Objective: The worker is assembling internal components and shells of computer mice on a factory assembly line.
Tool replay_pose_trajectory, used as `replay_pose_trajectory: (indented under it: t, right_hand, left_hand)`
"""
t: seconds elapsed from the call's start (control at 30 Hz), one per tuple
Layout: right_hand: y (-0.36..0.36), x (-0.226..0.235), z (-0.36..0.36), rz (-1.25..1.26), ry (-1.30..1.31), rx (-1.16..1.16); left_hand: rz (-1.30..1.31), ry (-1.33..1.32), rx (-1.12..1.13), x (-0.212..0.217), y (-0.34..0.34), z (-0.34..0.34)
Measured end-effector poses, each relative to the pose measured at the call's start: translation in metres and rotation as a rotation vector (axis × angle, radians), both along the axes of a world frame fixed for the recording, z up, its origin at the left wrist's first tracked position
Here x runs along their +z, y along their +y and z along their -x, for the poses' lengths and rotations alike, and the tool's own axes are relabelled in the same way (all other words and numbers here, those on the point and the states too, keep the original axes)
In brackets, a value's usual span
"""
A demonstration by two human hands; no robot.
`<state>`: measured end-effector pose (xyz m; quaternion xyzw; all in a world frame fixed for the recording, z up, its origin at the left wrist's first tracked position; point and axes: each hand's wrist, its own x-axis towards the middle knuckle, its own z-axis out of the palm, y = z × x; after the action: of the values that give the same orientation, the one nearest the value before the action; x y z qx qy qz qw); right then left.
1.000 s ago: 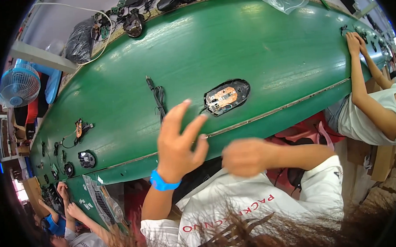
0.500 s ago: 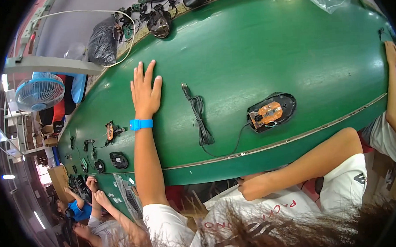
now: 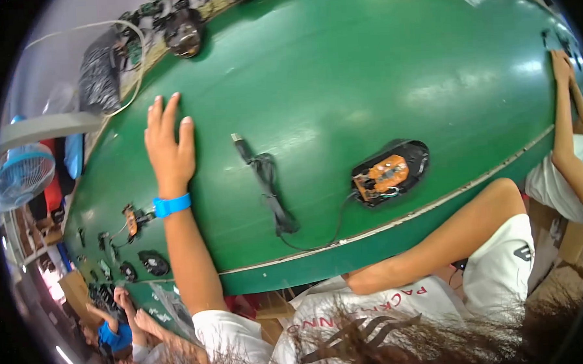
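Most of the view is taken by a green table (image 3: 313, 90), which is curved by the lens. At nine o'clock, beyond the table, a blue fan (image 3: 24, 177) is seen, and at ten o'clock a black plastic bag (image 3: 99, 76) is placed by the far edge. The two hands of the person are held well apart. The left hand (image 3: 170, 151), between nine and ten o'clock, is laid with its back upward and its thumb spread aside; nothing is gripped by it, and it seems to be rested on the green surface. The right hand (image 3: 366, 281), at five o'clock, is only partly seen near the front edge; its fingers are hidden, so it cannot be told whether something is held. At three o'clock an opened black mouse (image 3: 395, 171) is set on the table, apart from both hands. By its thin cord it is joined to a bundled black cable (image 3: 270, 192), laid near the centre. On the left wrist a blue band (image 3: 172, 205) is worn. Inside the mouse an orange circuit board (image 3: 383, 176) is exposed. The cable is ended by a small plug (image 3: 238, 141), pointed toward eleven o'clock.
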<state>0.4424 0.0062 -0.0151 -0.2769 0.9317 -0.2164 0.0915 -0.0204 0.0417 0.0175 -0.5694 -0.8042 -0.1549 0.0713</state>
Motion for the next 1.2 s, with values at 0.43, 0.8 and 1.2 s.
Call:
replay_pose_trajectory:
  t: [0.43, 0.8, 1.2]
  right_hand:
    - [0.016, -0.004, 0.001, -0.162, 0.085, -0.036]
    - [0.003, -0.002, 0.032, -0.407, 0.148, -0.091]
    - [0.01, -0.001, 0.033, -0.615, 0.195, -0.121]
  left_hand:
    - [-0.05, -0.058, 0.009, -0.006, -0.002, 0.005]
    - [-0.025, -0.062, 0.018, -0.007, -0.002, 0.001]
    - [-0.046, -0.021, 0.008, -0.007, -0.005, -0.001]
